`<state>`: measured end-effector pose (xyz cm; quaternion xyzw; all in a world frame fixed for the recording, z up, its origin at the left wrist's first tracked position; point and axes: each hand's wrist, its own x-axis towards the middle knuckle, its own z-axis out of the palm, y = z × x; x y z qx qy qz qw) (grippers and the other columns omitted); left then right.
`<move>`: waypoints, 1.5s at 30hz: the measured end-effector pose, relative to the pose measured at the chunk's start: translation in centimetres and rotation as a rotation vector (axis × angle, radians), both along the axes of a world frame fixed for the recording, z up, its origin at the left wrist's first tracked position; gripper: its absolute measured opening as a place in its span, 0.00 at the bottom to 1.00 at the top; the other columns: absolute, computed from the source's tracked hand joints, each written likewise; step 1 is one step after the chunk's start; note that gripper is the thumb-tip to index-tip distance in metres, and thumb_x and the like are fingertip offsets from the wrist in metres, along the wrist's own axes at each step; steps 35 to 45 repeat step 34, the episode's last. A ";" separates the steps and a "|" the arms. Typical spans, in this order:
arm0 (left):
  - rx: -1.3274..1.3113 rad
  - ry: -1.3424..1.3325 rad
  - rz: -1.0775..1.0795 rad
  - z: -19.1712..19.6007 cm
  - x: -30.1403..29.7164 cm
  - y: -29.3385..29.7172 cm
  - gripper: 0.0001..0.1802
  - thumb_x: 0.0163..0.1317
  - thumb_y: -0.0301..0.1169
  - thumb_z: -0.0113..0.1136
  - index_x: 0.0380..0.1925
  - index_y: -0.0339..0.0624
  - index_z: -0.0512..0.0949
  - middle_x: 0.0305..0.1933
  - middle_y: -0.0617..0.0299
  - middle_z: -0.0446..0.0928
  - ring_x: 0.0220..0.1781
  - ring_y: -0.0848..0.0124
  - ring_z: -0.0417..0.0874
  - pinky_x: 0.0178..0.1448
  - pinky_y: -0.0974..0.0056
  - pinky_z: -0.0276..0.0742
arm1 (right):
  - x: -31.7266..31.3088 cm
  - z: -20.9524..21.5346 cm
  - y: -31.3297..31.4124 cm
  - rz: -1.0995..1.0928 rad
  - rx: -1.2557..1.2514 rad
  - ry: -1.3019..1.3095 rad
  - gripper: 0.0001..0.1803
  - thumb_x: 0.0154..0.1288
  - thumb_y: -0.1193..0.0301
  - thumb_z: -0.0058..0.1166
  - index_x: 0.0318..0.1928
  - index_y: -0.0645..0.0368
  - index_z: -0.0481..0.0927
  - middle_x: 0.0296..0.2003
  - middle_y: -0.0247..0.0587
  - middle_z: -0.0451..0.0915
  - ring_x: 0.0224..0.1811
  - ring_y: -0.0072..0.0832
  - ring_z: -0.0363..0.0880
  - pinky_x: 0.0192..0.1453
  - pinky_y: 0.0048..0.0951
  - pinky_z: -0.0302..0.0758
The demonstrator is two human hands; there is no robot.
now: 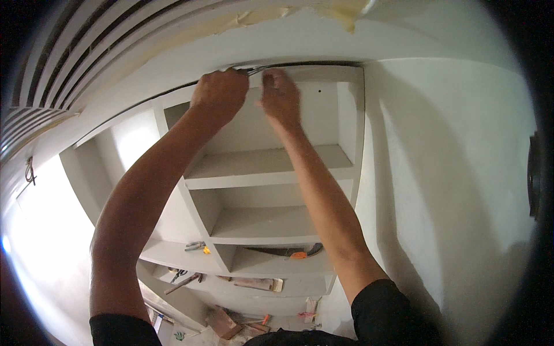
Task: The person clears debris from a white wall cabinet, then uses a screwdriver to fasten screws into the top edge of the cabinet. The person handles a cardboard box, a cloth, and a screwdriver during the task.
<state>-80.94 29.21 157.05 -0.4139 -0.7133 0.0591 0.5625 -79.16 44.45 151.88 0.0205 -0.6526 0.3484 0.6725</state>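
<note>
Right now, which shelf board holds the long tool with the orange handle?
The third shelf board from the top; the long tool with the orange handle lies there, while the two boards above are bare.

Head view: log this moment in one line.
left hand: grips thin metal tool | right hand: at shelf unit top edge | both raised

The thin tool [252, 70] at the top gap is mostly hidden behind the left hand [219, 95] — its kind cannot be told. The right hand [281, 98] is motion-blurred. Small tools [195, 246] on the lower shelves [173, 251] are too tiny to identify — floor debris [231, 326] likewise.
</note>
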 end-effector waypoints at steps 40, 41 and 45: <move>0.278 -0.199 0.001 -5.4 -9.3 -12.1 0.12 0.75 0.37 0.51 0.47 0.44 0.80 0.47 0.54 0.85 0.46 0.55 0.88 0.50 0.49 0.85 | 4.4 -2.9 12.6 -0.877 0.228 -0.157 0.41 0.71 0.30 0.34 0.80 0.24 0.50 0.18 0.45 0.80 0.14 0.40 0.74 0.20 0.45 0.75; 0.278 -0.199 0.001 -5.4 -9.3 -12.1 0.12 0.75 0.37 0.51 0.47 0.44 0.80 0.47 0.54 0.85 0.46 0.55 0.88 0.50 0.49 0.85 | 4.4 -2.9 12.6 -0.877 0.228 -0.157 0.41 0.71 0.30 0.34 0.80 0.24 0.50 0.18 0.45 0.80 0.14 0.40 0.74 0.20 0.45 0.75; 0.278 -0.199 0.001 -5.4 -9.3 -12.1 0.12 0.75 0.37 0.51 0.47 0.44 0.80 0.47 0.54 0.85 0.46 0.55 0.88 0.50 0.49 0.85 | 4.4 -2.9 12.6 -0.877 0.228 -0.157 0.41 0.71 0.30 0.34 0.80 0.24 0.50 0.18 0.45 0.80 0.14 0.40 0.74 0.20 0.45 0.75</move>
